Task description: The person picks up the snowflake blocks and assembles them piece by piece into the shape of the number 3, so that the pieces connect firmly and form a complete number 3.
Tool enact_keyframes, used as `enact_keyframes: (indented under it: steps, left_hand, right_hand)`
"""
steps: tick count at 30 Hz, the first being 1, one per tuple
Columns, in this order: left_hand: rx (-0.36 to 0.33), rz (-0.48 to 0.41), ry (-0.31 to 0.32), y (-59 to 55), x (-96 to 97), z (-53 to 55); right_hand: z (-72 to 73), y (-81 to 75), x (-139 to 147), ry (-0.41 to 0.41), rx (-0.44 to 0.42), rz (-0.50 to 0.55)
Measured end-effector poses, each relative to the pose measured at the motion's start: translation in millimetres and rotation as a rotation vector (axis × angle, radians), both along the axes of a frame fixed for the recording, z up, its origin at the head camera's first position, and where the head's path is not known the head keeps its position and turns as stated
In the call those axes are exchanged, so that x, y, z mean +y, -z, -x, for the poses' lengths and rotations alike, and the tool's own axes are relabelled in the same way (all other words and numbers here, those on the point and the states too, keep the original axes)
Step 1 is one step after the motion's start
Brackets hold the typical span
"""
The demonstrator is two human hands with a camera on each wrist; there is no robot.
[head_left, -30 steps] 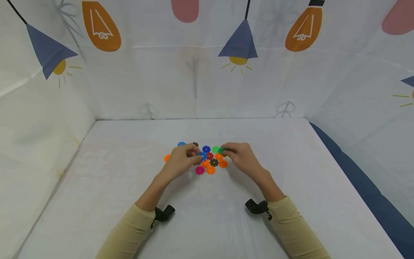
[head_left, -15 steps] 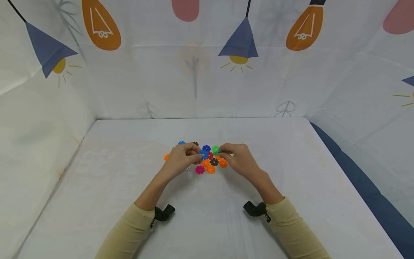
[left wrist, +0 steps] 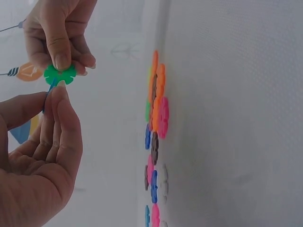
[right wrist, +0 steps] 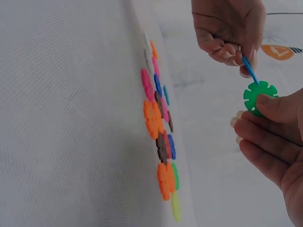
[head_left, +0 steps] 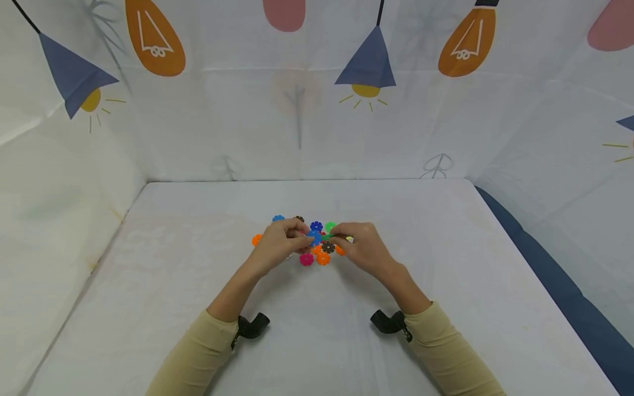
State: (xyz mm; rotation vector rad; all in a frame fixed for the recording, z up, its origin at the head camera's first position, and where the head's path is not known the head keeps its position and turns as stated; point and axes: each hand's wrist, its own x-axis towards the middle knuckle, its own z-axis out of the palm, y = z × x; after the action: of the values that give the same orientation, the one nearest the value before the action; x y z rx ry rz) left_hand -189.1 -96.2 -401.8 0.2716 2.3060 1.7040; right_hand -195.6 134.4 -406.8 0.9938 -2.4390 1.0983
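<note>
My left hand (head_left: 275,243) pinches a blue notched plastic disc (head_left: 314,237) between thumb and fingers. In my right hand (head_left: 364,247) a green notched disc (right wrist: 254,92) is pinched by its edge. Both discs are held up above the table, as the wrist views show. The blue disc stands edge-on to the flat face of the green one, and their rims meet at a notch. How deep the blue rim sits in it I cannot tell. Fingertips cover parts of both discs.
Below the hands, several loose discs lie on the white table (head_left: 198,231), among them a magenta disc (head_left: 306,259), an orange disc (head_left: 323,258) and a dark brown disc (head_left: 328,247). A printed white curtain (head_left: 247,126) hangs behind the table's far edge.
My right hand has moved left with the green disc, bringing it against the blue one. My left hand has stayed nearly in place, holding the blue disc.
</note>
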Motion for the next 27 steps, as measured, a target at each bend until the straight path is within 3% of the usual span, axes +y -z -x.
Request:
enact_keyframes:
  steps: [6, 14, 19, 27]
  left_hand:
    - [-0.03, -0.02, 0.012, -1.7, -0.1, -0.2]
    - [-0.05, -0.056, 0.018, -0.8, 2.4, 0.7]
    - [-0.053, -0.114, 0.001, 0.6, 7.6, -0.6]
    - [-0.076, -0.118, -0.017, 0.7, 13.6, -2.1]
  right_hand:
    - [0.0, 1.1, -0.9, -0.023, 0.077, 0.004]
    - [-3.4, -2.7, -3.1, -0.011, 0.288, -0.116]
    - [-7.4, -7.0, -5.0, 0.001, 0.378, -0.12]
    - [-9.5, -4.3, -6.9, -0.011, 0.442, -0.101]
